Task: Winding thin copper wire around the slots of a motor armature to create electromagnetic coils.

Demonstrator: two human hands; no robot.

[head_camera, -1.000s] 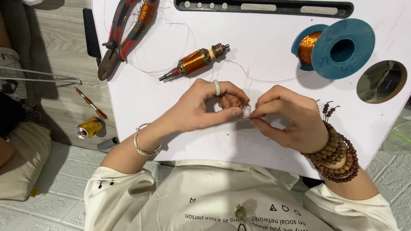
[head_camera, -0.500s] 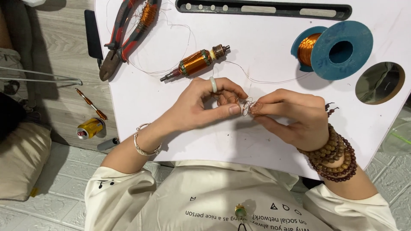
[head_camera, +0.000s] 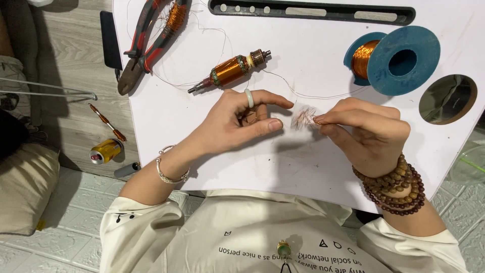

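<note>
Over the white worktop, right hand fingers pinch a small tuft of copper wire; left hand fingers hang loosely curled beside it, grasping nothing. Wound armature lies just beyond, wire spool and pliers nearby. Work judged unfinished.

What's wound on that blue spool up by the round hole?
Shiny copper wire is wound on the blue spool. Only its left part shows; the spool's big front disc covers the rest, so how full it is can't be seen.
</note>
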